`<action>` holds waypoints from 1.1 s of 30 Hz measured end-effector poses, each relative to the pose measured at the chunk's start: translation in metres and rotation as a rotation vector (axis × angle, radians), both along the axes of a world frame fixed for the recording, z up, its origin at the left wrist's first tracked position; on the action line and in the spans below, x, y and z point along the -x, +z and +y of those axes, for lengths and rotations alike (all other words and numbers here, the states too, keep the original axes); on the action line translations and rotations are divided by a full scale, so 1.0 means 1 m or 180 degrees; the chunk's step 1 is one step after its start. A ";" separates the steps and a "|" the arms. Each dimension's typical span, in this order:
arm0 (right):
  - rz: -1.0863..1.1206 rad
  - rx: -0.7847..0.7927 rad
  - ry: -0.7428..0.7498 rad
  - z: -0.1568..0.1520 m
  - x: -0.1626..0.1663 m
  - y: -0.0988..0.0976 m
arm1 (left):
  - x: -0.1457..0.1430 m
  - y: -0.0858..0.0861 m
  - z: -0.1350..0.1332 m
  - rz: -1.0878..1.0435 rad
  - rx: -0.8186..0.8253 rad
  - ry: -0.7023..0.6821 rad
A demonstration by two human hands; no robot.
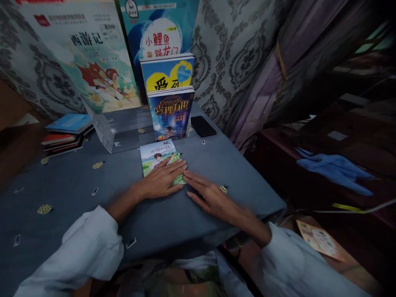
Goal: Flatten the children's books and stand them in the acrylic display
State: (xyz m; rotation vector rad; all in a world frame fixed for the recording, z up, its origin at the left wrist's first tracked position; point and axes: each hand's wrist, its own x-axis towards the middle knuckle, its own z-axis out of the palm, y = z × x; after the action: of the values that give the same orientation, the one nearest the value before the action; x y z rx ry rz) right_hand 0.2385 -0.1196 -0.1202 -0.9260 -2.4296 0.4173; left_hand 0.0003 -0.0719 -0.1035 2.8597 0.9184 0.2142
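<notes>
A small picture-covered book (pixel 153 153) with a figure and green field on its cover lies flat on the cloth-covered table (pixel 123 231). Across its lower part rests my left hand (pixel 165 176), fingers stretched out and flat. My right hand (pixel 210 196) lies at the book's lower right corner, fingers extended, their tips meeting those of the left hand. Just behind the book, a clear acrylic stand (pixel 107 134) holds upright books, the front one a dark blue book (pixel 170 117) and behind it a blue-and-yellow book (pixel 168 74).
Two larger books, a pale green one (pixel 93 53) and a teal one (pixel 161 16), stand at the back. Stacked notebooks (pixel 68 132) sit at left. A black phone (pixel 203 126) lies right of the stand. Beyond the table's right edge are a blue cloth (pixel 334 167) and an orange booklet (pixel 320 239).
</notes>
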 end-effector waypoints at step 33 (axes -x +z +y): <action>0.0488 -0.0219 -0.0186 -0.030 -0.013 0.005 | -0.018 0.003 -0.080 0.0300 -0.0452 0.0460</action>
State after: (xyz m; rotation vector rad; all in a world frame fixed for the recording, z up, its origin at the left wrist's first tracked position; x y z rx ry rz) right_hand 0.2516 -0.1494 -0.1154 -0.8993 -2.2586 0.3676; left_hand 0.0181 -0.1519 -0.1005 2.9557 1.1753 0.1663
